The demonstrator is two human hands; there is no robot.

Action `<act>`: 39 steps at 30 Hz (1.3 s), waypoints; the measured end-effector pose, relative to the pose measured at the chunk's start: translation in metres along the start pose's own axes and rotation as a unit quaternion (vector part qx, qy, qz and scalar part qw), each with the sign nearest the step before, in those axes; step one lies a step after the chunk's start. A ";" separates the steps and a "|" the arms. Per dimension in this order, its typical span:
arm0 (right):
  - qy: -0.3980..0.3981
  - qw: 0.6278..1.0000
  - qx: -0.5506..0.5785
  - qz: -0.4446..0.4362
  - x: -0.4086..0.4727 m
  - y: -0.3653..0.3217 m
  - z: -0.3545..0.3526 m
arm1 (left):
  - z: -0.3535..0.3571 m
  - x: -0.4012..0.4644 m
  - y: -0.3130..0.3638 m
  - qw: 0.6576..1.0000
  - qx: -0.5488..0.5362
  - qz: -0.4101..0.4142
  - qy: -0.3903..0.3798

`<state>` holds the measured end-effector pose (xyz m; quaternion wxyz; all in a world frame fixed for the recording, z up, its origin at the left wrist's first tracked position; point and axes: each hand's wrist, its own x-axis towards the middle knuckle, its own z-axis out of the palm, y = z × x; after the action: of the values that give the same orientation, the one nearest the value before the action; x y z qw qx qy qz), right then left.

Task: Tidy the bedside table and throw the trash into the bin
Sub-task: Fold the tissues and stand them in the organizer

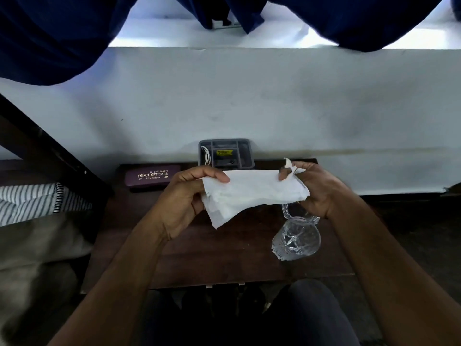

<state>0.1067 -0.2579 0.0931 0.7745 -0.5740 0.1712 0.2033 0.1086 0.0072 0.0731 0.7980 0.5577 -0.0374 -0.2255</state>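
A white paper tissue [249,193] is stretched flat between both hands above the dark wooden bedside table [199,258]. My left hand [184,201] pinches its left edge, thumb on top. My right hand [314,188] grips the right edge, with a torn corner sticking up by the fingers. A clear glass mug [296,239] with a handle stands on the table just below my right hand. No bin shows in view.
A purple spectacle case [152,176] lies at the table's back left. A grey organiser tray [225,153] holding a white cable and small items stands against the white wall. A striped pillow [37,201] and bed lie left. Dark blue curtains [50,33] hang above.
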 end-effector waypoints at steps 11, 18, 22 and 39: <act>0.003 0.993 -0.082 -0.082 0.001 -0.006 -0.003 | 0.010 0.000 -0.016 0.994 0.076 0.006 0.075; -0.057 0.982 0.169 -0.066 -0.005 0.001 0.005 | 0.029 0.005 -0.029 0.983 -0.086 0.041 0.157; -0.123 0.979 0.117 -0.114 -0.007 0.021 0.030 | 0.050 0.013 -0.042 0.975 -0.115 0.074 0.173; 0.324 0.883 -0.219 -0.260 0.075 -0.013 0.041 | 0.055 0.097 -0.034 0.929 0.289 0.069 0.219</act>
<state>0.1793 -0.2128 0.0776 0.5555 -0.7867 0.2083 -0.1706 0.1675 -0.0891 0.0448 0.6037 0.7961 0.0369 -0.0217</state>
